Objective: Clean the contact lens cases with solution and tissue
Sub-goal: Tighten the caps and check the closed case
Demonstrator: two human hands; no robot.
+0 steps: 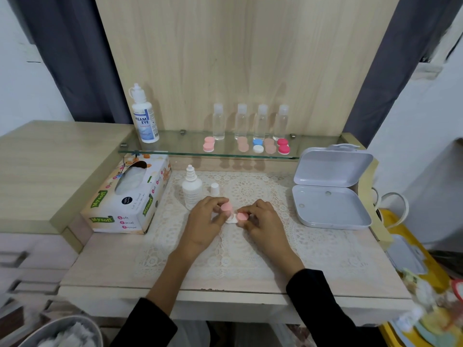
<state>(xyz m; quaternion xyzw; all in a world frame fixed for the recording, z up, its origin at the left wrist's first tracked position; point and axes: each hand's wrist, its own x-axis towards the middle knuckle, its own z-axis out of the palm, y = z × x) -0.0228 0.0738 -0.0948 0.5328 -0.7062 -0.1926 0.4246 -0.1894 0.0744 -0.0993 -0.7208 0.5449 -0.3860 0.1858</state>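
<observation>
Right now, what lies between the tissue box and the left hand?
In the head view, the small white bottle stands on the lace mat between the tissue box and the left hand.

The lens case's white base (231, 220) (mostly covered) barely shows.

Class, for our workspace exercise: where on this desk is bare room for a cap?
Bare lace mat lies between the right hand and the white box, and near the desk's front edge. Crowded: the glass shelf and around the solution bottle.
</observation>
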